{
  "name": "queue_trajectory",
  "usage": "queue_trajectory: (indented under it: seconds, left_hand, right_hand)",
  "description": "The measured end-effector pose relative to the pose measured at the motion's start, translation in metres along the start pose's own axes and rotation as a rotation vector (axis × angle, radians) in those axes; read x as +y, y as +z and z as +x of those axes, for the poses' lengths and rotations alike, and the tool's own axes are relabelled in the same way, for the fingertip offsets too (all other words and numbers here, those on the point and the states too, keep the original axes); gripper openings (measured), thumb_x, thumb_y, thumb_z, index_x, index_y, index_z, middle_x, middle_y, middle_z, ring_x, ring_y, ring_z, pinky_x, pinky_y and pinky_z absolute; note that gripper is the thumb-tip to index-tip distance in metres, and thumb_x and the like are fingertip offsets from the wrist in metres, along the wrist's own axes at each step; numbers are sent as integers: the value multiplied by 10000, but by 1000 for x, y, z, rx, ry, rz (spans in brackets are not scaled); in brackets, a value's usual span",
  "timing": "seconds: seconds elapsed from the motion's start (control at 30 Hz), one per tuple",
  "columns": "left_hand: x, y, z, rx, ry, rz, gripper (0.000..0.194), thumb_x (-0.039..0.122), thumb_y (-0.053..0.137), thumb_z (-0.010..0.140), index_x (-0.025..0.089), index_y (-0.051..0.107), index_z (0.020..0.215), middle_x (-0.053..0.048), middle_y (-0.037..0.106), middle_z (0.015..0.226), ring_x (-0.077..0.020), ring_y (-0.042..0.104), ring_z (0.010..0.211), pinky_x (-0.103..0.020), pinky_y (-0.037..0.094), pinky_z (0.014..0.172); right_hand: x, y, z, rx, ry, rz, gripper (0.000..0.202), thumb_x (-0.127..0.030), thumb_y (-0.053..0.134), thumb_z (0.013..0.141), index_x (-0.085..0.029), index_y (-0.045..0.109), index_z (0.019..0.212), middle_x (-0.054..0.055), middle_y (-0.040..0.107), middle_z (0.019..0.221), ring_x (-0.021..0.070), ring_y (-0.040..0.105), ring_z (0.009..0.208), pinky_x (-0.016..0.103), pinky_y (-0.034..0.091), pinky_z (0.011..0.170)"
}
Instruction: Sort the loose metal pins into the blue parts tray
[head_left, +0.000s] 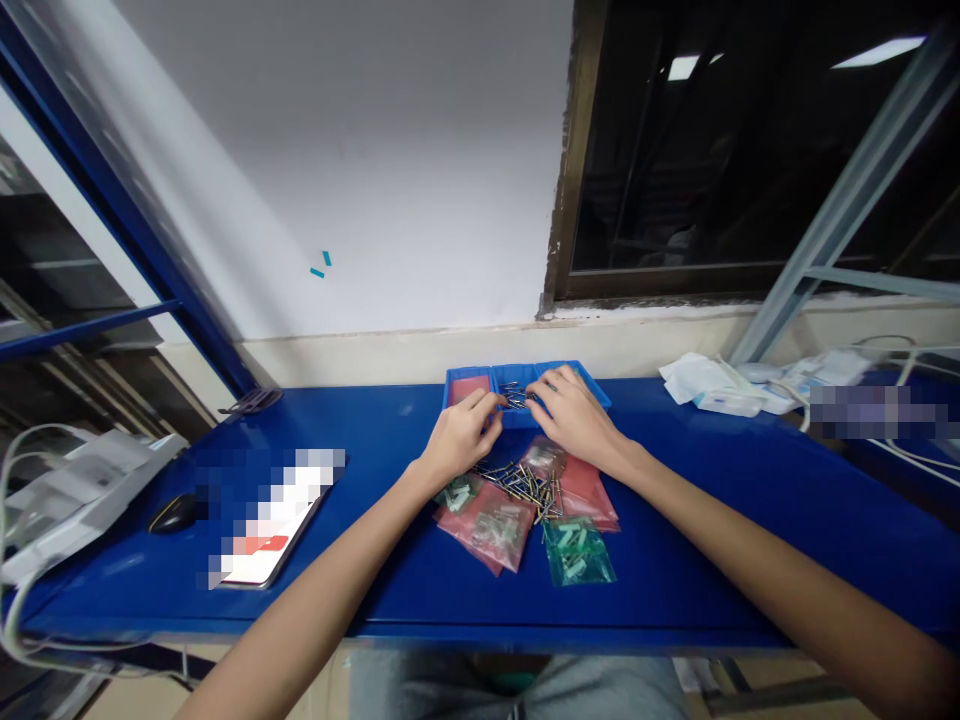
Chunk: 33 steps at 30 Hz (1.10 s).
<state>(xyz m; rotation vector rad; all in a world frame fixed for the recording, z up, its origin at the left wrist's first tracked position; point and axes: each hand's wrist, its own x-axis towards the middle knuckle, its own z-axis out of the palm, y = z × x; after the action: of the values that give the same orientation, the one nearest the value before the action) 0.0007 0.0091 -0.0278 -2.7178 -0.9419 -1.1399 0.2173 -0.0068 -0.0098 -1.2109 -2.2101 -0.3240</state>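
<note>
My left hand [459, 434] is at the front of the blue box [517, 419], and my right hand [568, 406] reaches over it. My fingers are bent, with the tips close to the thin metal pins [514, 397] in the middle part. The tips are small and blurry from here, so I cannot tell if I am pinching a pin or just touching some. More pins lie in a messy heap [525, 487] in front of the box, among red bags [592, 495] and near a green bag [577, 553].

Each pin looks hard and stiff, so I don't think it would bend or break from a squeeze. One alone should be light. It looks smooth and shiny, so it may roll or slip in my fingers. The best place to hold it is the middle, between thumb and one finger, where it should not tip. The pins lie crossed, so pulling one may drag others along.
</note>
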Motion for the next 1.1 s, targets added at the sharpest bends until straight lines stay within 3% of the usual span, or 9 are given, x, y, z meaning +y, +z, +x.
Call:
queue_trajectory:
  seconds: [0.13, 0.27, 0.47, 0.6, 0.83, 1.1]
  left_hand:
    - [2, 1, -1, -85, 53, 82, 189, 195, 463, 981, 173, 604, 1104, -67, 630, 997, -159, 634, 819, -278, 534, 722]
    - [1, 2, -1, -151, 97, 113, 200, 199, 455, 981, 167, 621, 1087, -69, 647, 976, -171, 648, 834, -285, 532, 726]
    - [-7, -5, 1, -367, 130, 124, 215, 176, 539, 883, 184, 662, 1059, -63, 718, 908, -180, 679, 762, -267, 511, 665]
    - [-9, -8, 3, -417, 106, 82, 210, 163, 570, 830, 181, 701, 992, -68, 739, 852, -181, 682, 704, -255, 498, 620]
    - [-25, -18, 4, -616, 58, -156, 290, 91, 605, 758, 186, 720, 1007, -58, 760, 944, -169, 703, 770, -257, 540, 686]
    - [-27, -21, 6, -775, -99, -202, 415, -13, 528, 704, 154, 713, 1037, -43, 739, 926, -126, 647, 716, -206, 468, 625]
  right_hand:
    - [-1, -4, -27, -128, -13, 211, 216, -206, 471, 973, -208, 685, 940, 68, 672, 889, 241, 570, 902, 406, 449, 858]
    - [-2, 1, -38, -243, -38, 233, 203, -168, 493, 961, -204, 686, 910, 54, 679, 865, 223, 578, 857, 384, 445, 828]
    - [-20, 9, -39, -207, -63, 193, 184, -181, 513, 969, -176, 689, 914, 83, 665, 909, 237, 553, 919, 388, 439, 862]
    - [-24, 10, -41, -203, -76, 196, 182, -183, 521, 968, -177, 691, 901, 78, 665, 893, 234, 550, 901, 390, 438, 855]
    - [-22, 9, -39, -200, -85, 212, 196, -167, 517, 970, -170, 696, 892, 73, 697, 876, 223, 572, 875, 382, 428, 850]
    - [-24, 9, -39, -220, -78, 210, 199, -168, 521, 976, -152, 695, 881, 66, 697, 865, 207, 572, 865, 363, 413, 858]
